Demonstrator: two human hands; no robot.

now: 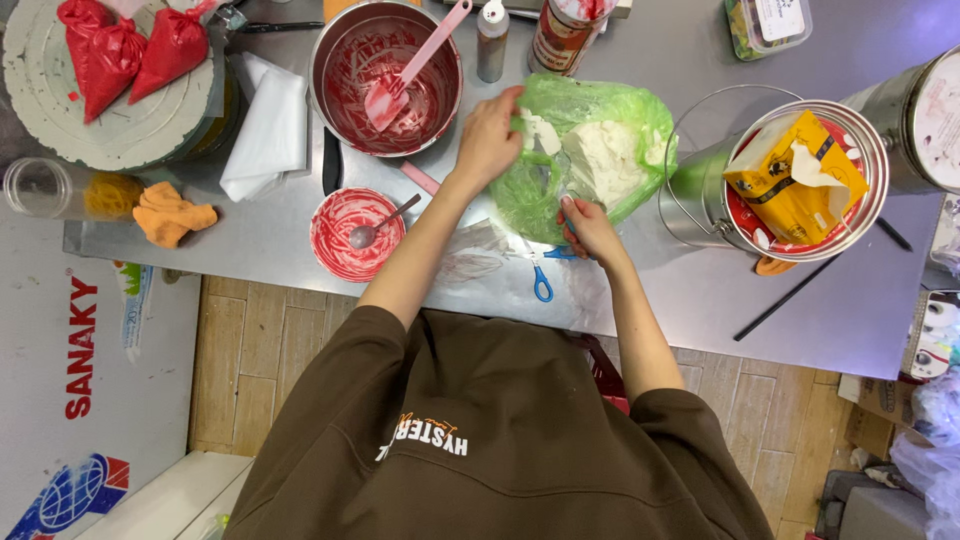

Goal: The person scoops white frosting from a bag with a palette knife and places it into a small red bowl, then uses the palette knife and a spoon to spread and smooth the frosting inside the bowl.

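Note:
A green plastic bag (585, 150) with white lumps inside lies on the steel table (700, 290). My left hand (488, 135) grips the bag's upper left edge. At the bag's lower edge, my right hand (590, 228) holds blue-handled scissors (543, 275), whose blades point into the bag and are mostly hidden. A clear plastic sheet lies under the bag.
A large metal bowl (345, 110) smeared red holds a pink spatula (400, 80). A small red-smeared bowl with a spoon (357, 233) sits near the table's front edge. Red filled bags (120, 50) rest on a round stand. A tin bucket (800, 175) holds a yellow packet.

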